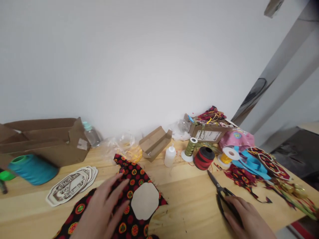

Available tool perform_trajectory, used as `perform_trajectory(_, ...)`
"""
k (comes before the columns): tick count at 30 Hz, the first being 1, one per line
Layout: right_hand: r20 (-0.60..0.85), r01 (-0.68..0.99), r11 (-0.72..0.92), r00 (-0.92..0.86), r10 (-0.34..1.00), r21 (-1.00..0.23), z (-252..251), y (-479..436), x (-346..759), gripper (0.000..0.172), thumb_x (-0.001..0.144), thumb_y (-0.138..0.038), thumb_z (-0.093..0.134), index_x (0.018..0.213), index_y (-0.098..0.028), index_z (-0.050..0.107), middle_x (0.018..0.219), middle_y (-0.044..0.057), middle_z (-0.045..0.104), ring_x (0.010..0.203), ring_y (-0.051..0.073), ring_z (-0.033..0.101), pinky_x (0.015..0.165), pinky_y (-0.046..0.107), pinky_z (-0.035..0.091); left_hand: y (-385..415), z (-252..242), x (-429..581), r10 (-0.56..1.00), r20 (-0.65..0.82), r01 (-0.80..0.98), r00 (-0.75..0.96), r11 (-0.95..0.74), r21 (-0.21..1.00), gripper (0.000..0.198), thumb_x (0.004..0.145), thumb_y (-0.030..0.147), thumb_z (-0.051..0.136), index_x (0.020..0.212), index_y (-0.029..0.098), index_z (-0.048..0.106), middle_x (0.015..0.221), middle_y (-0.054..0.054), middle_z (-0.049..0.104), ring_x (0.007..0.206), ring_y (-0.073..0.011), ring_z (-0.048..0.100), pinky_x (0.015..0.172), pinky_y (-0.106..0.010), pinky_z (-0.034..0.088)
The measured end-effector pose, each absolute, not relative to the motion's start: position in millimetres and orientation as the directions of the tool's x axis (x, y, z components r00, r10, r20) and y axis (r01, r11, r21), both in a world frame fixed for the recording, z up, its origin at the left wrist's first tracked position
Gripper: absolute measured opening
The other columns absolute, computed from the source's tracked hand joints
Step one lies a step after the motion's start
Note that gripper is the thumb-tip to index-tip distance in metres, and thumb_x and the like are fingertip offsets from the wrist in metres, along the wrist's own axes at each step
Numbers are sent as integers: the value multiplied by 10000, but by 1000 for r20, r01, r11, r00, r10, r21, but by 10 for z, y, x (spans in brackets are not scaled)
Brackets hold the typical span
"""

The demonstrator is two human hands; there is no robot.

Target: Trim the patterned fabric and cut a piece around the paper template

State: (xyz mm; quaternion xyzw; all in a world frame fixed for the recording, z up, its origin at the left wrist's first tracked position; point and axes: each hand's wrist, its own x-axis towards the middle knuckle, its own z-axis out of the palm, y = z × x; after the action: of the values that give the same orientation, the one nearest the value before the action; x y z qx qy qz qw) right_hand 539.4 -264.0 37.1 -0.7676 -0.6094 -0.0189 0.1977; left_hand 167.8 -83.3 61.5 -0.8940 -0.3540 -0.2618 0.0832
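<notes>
My left hand [102, 209] lies over a black fabric [134, 172] printed with red, orange and green flower motifs, its fingers spread. Beside those fingertips, a pale cutout with a wavy outline [145, 201] rests flat on the cloth. At the right, my right hand [249, 217] has its fingers on the handles of a pair of black scissors [219, 188], the blades pointing away along the tabletop and nearly together. Left of the fabric is a small stack of cut wooden-looking plaques [68, 187] with dark lettering-like patterns.
A cardboard box [72, 142] and a teal thread cone [33, 169] stand at the left. Toward the wall are an open narrow carton [156, 144], a white squeeze bottle [170, 156] and several spools, including a red-and-black one [203, 158]. Blue ribbon [253, 162] and fabric scraps lie right.
</notes>
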Motion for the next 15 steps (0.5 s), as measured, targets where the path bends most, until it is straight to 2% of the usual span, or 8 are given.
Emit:
perform_trajectory(3,232,961,-186,232,945,-203,272,-2622,5514,257,740,-224,460,952,-176,597,872,112,651,782,220,651,694,324,543,-1043,541,1894,424,530,551,734,-828,-101,314,819,323,456,1108,227,530,1187,-72,558,1047,-222,549,825,-323,505)
perform_trajectory(6,210,937,-274,319,924,-218,304,-2544,5434,301,684,-197,421,942,-157,573,837,119,642,745,218,656,672,320,538,-1076,392,1995,272,550,428,790,-887,-175,238,837,253,424,1018,219,575,1044,-24,664,959,-153,610,800,-207,506)
perform_trajectory(10,74,839,-451,493,867,-304,437,-2475,5381,275,633,-271,433,869,-174,534,813,122,661,731,247,658,653,347,519,-1017,248,1962,249,567,418,785,-889,-188,244,853,238,394,1010,198,577,987,-16,691,896,-131,639,758,-168,518)
perform_trajectory(13,-45,734,-578,604,796,-356,513,-2498,5435,264,592,-281,480,840,-195,501,625,52,646,577,243,635,531,323,485,-998,245,1940,261,554,407,791,-900,-156,248,852,238,397,1011,189,580,1005,-33,684,912,-135,633,775,-170,511)
perform_trajectory(15,-71,631,-576,640,765,-520,547,-2555,5464,247,579,-273,514,818,-217,489,581,13,623,533,218,618,494,290,470,-997,263,1945,247,559,398,791,-903,-163,252,857,217,378,1001,182,583,993,-40,688,907,-139,636,771,-177,513)
